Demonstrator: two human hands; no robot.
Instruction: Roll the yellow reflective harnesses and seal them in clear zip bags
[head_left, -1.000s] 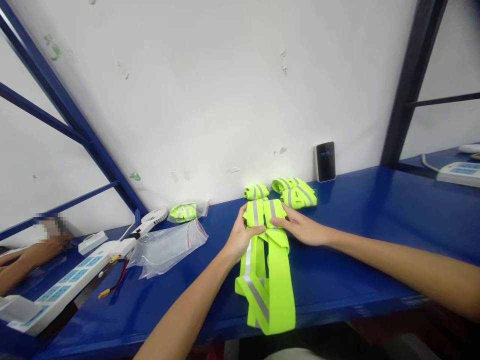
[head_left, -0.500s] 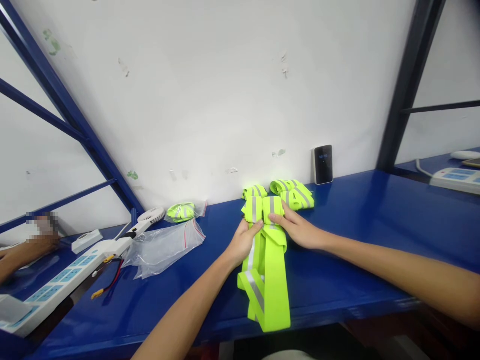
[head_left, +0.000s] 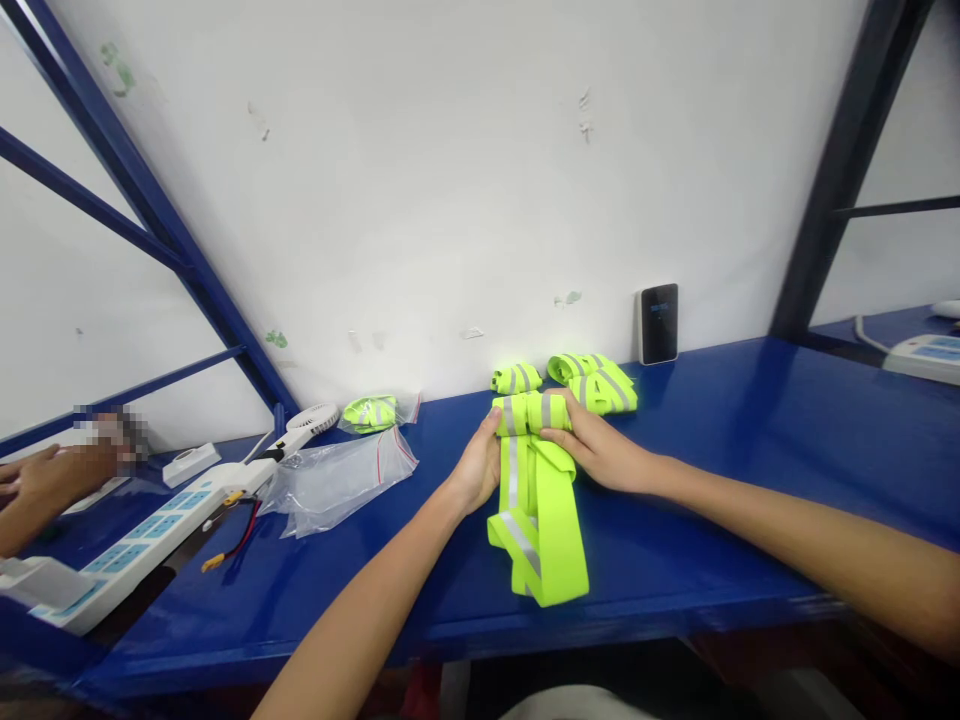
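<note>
Workshop area, blue metal workbench [head_left: 720,440], power strip [head_left: 146,540], white wall [head_left: 480,180]

Blue metal bench [head_left: 712,440], folded reflective vests [head_left: 600,388]

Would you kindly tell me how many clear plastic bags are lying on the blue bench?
2. One clear plastic bag lies flat, apparently empty, to the left of the left hand; the other holds folded fluorescent yellow reflective fabric by the wall. Others could be hidden.

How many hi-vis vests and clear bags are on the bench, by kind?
Half-folded hi-vis vest: 1
Loose folded hi-vis vests: 3 (two overlap, so the count is approximate)
Bagged hi-vis vest: 1
Clear zip bag with no visible contents: 1
Total: 5 vests, 2 bags, counting the bag around the bagged vest
</note>
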